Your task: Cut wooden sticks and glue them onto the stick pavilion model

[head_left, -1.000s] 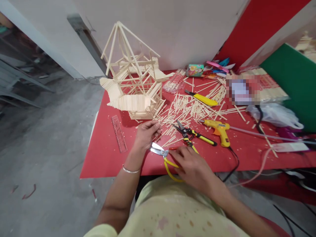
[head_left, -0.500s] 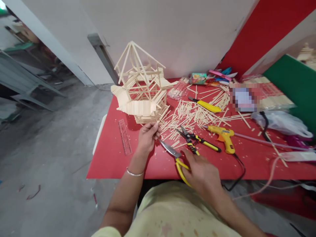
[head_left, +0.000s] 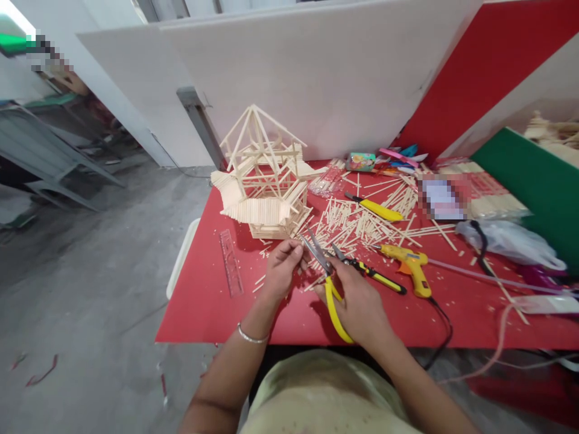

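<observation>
My right hand (head_left: 357,304) grips yellow-handled scissors (head_left: 333,310), whose blades are parted and point up and left past my left fingertips. Close to the blades, my left hand (head_left: 284,265) is closed in a pinch; whatever is between its fingers is too small to make out. Just beyond it stands a model house (head_left: 265,211) of pale wooden sticks, with an open peaked roof frame and slatted lower eaves. Loose cut sticks (head_left: 348,223) lie in a heap to the right of the model. Black-and-yellow pliers (head_left: 380,280) rest partly behind my right hand.
A clear ruler (head_left: 231,263) lies left on the red table (head_left: 203,319). Right of the hands are a yellow glue gun (head_left: 411,262) with its cord and a yellow cutter knife (head_left: 380,210). Packs of sticks (head_left: 493,187) and a plastic bag (head_left: 515,238) lie further right.
The scissors have swung more upright, and their blades have parted. Both hands have come closer together in front of the model. The camera view has tilted up slightly.
</observation>
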Motion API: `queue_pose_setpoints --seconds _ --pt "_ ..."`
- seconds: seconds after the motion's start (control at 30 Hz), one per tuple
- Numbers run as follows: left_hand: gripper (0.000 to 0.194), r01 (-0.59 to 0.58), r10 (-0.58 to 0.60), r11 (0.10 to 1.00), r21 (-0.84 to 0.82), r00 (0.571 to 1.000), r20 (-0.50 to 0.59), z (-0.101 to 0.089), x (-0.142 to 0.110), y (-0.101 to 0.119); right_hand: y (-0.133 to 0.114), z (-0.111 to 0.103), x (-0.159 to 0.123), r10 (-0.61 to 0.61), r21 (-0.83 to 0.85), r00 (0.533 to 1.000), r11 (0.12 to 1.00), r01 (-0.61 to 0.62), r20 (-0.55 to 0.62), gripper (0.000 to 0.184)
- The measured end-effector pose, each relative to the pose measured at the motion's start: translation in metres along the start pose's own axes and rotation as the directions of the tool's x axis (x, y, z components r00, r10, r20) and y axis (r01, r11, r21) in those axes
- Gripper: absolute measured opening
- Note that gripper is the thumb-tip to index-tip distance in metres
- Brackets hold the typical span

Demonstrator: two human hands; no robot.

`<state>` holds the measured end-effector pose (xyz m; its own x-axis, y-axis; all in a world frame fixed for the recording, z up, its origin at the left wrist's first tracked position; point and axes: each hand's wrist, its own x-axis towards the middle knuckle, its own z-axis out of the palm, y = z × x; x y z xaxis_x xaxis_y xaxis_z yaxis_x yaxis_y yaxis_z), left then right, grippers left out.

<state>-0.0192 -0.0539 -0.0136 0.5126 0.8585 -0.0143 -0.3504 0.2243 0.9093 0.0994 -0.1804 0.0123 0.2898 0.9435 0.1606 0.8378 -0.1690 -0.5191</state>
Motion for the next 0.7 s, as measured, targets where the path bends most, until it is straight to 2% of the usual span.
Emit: queue_pose_setpoints --seconds 0.13,0.27,0.43,0.7 --pt "0.025 -0.015 0.013 0.999 0.041 0.999 0.043 0.003 -0.004 0.002 -0.002 0.006 0.003 0.006 -0.027 1.000 1.000 -0.005 0.029 0.053" --pt "0.023 -0.036 0.024 0.988 0.149 0.997 0.076 0.006 -0.010 0.005 0.000 0.007 0.001 0.017 -0.043 1.000 0.999 -0.016 0.025 0.054" --pt "0.024 -0.108 0.084 0.957 0.269 0.992 0.098 0.006 -0.012 0.006 0.002 0.005 -0.003 0.028 -0.035 0.999 0.999 -0.027 0.044 0.053" --pt "0.024 -0.137 0.107 0.925 0.354 0.989 0.101 0.005 -0.011 0.002 0.004 0.004 -0.009 0.051 -0.029 0.996 0.998 -0.049 0.072 0.056"
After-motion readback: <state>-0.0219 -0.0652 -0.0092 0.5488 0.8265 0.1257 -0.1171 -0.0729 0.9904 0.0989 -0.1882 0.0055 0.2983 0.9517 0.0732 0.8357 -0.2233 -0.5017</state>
